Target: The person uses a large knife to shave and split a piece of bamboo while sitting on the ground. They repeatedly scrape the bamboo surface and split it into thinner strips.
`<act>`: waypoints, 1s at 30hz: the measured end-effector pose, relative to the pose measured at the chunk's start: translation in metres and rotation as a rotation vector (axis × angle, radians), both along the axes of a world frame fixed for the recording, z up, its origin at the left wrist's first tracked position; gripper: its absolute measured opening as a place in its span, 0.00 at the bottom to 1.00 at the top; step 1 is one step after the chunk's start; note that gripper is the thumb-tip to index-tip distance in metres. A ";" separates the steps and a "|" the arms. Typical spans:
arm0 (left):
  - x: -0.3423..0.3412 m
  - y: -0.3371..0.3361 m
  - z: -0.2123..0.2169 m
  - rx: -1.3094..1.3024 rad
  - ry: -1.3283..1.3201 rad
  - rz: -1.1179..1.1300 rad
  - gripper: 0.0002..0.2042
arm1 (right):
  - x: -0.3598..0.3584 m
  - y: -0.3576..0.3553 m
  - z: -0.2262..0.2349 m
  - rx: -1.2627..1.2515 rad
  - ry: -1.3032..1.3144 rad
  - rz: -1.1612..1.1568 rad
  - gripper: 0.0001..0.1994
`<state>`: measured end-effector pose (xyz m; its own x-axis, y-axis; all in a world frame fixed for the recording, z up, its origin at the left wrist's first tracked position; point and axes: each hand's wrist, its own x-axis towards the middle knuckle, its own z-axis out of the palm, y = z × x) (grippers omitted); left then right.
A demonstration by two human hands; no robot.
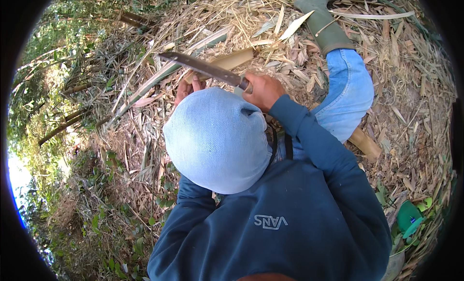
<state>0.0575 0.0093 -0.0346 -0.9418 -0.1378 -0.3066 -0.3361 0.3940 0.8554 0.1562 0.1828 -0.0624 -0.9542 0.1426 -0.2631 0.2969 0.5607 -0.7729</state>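
My right hand (265, 91) is closed around the handle of a machete (203, 66), beyond my raised denim knee. The long dark blade points to the left and slants away from me. Just behind it, the blade overlaps a pale split bamboo piece (234, 60); I cannot tell whether the two touch. My left hand (186, 90) grips the near left end of that bamboo, its fingers bent against it. The knee hides much of this hand.
Long green bamboo strips (150, 83) lie at the left. My right leg stretches out in a green rubber boot (328, 30) over shavings and dry leaves. A bamboo stem (366, 143) lies by that leg. A green plastic thing (408, 217) sits at the lower right. Brush lines the left.
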 end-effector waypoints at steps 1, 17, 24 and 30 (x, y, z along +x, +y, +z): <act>-0.003 -0.010 -0.014 0.077 0.103 -0.037 0.12 | 0.003 -0.003 0.013 -0.004 -0.003 0.040 0.15; 0.004 0.011 -0.010 0.235 0.328 -0.022 0.06 | -0.012 -0.009 0.000 -0.019 0.147 -0.057 0.14; 0.011 0.009 -0.007 0.119 0.317 -0.034 0.12 | -0.014 -0.001 -0.028 0.031 0.107 -0.104 0.12; 0.011 0.011 -0.005 0.197 0.293 -0.030 0.12 | -0.006 -0.002 0.003 0.019 0.044 -0.051 0.12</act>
